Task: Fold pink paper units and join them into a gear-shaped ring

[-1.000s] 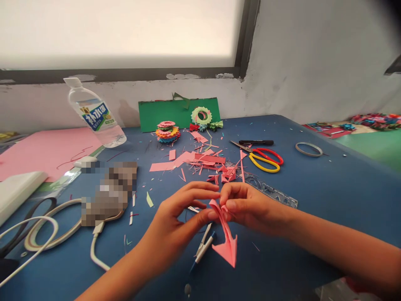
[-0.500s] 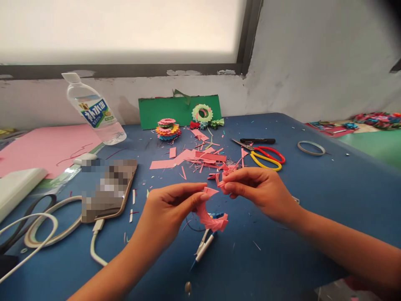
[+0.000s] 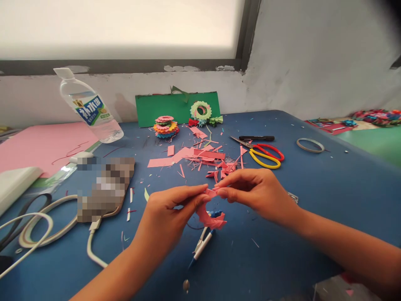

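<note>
A curved chain of interlocked folded pink paper (image 3: 206,217) hangs from my left hand (image 3: 171,213), its upper end pinched between thumb and forefinger. My right hand (image 3: 255,192) is closed in a pinch at that same end, on a small folded pink paper piece (image 3: 216,189) mostly hidden by the fingertips. Both hands' fingertips nearly meet above the table. Below the chain lies a blue-and-white compass (image 3: 202,246). Behind my right hand, pink folded pieces and paper scraps (image 3: 200,155) are scattered.
Scissors (image 3: 265,155) with red and yellow handles and a black pen (image 3: 257,138) lie beyond my right hand. Paper rings (image 3: 166,126) are stacked before a green board (image 3: 175,106). At left are a phone (image 3: 125,184), tape rolls and a tilted water bottle (image 3: 94,110). A ring (image 3: 310,145) lies right.
My right hand has moved left and slightly down, bringing its small pink piece against the chain's upper end. The left hand keeps its pinch. The view has shifted slightly.
</note>
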`<state>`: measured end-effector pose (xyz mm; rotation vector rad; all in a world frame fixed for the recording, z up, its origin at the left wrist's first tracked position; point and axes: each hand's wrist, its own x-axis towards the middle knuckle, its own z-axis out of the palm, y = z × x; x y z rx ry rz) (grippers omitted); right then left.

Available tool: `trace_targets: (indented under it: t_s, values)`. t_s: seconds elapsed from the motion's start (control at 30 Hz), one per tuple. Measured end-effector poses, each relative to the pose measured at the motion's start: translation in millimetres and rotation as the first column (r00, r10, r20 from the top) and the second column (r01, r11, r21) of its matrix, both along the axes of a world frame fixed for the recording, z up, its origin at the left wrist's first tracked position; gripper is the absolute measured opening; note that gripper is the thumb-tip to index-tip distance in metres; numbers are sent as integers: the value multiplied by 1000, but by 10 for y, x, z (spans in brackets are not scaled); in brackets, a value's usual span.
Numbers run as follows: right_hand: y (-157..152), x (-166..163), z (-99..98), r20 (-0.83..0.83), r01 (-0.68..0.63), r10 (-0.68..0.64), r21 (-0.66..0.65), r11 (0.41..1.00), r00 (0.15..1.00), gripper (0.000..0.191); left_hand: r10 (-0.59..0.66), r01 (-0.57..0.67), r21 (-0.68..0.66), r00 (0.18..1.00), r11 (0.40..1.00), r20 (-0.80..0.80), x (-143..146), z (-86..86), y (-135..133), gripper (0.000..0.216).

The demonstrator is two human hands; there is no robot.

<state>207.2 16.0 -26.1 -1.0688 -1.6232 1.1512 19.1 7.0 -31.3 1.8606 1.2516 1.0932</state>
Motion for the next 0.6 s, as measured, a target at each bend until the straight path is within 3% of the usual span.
trace_targets:
  t_s: [0.27, 0.6]
  values:
    - [4, 35, 8, 36, -33, 32, 15, 999, 999, 12, -45, 48, -180, 999, 983, 19, 4, 18, -26, 20]
    - [19, 39, -12, 173, -55, 51, 22, 998, 984, 11, -65, 63, -29, 996, 998, -63, 8, -44, -19, 17]
